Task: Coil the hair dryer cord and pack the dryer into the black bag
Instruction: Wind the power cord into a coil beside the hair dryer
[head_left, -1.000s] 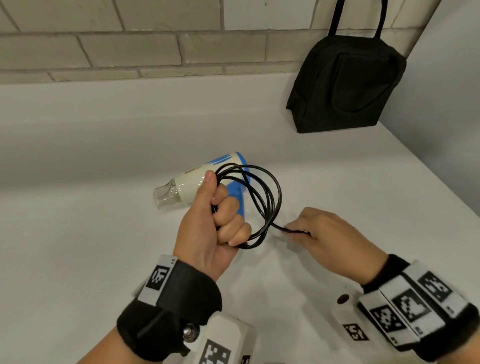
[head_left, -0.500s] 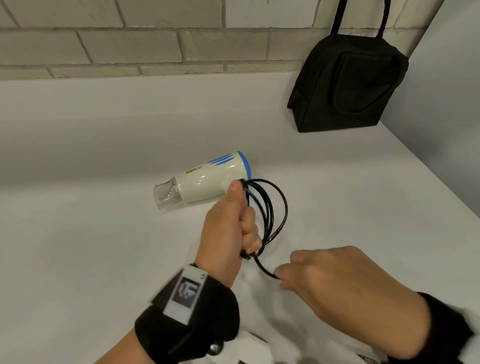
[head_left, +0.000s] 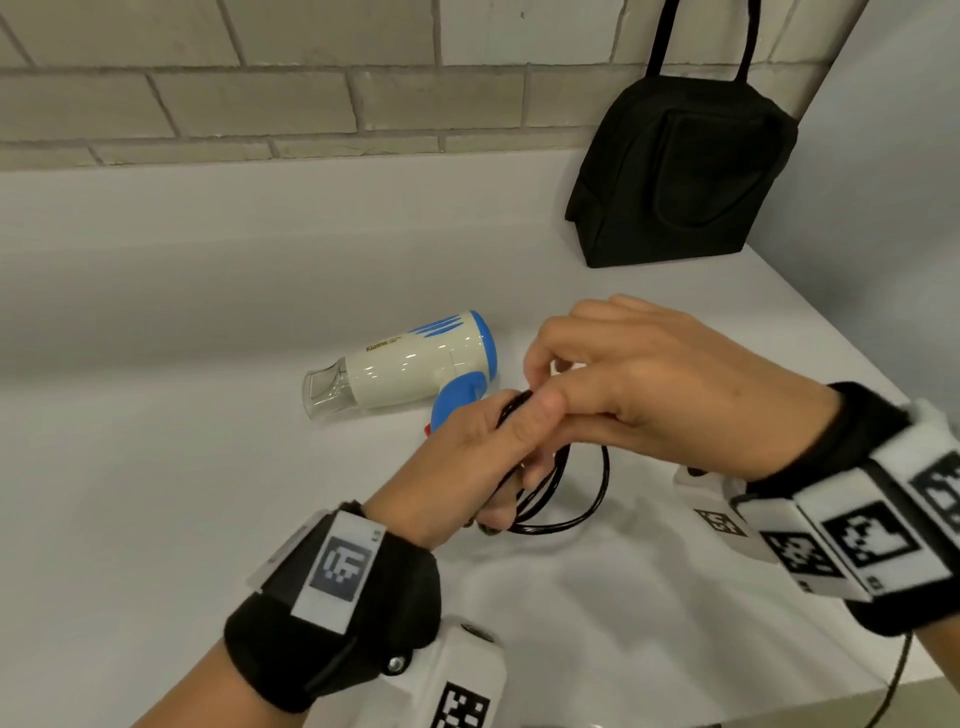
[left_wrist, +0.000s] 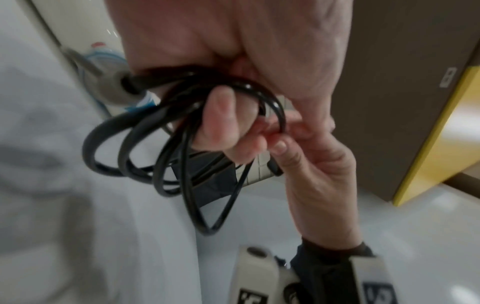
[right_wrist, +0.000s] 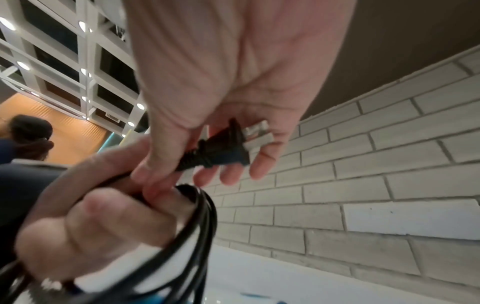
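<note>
A white and blue hair dryer (head_left: 410, 366) lies on the white counter (head_left: 182, 467), clear nozzle pointing left. My left hand (head_left: 462, 457) grips the coiled black cord (head_left: 582, 512) at the foot of the blue handle (head_left: 454, 408). In the left wrist view several loops (left_wrist: 166, 148) hang from its curled fingers (left_wrist: 221, 123). My right hand (head_left: 639, 374) is over the left, touching it. Its thumb and forefinger pinch the cord just behind the plug (right_wrist: 223, 149), which lies across its fingers. The black bag (head_left: 685, 161) stands upright at the back right, apart from both hands.
A brick wall (head_left: 260, 104) runs behind the counter. A grey side wall (head_left: 893, 218) closes off the right, next to the bag. The counter's front edge (head_left: 779, 701) is near my right wrist. A person stands in the background of the right wrist view (right_wrist: 28, 139).
My right hand rose from low in front and carried the cord's plug end up over the left hand. The left hand turned and the dryer's blue handle came into sight.
</note>
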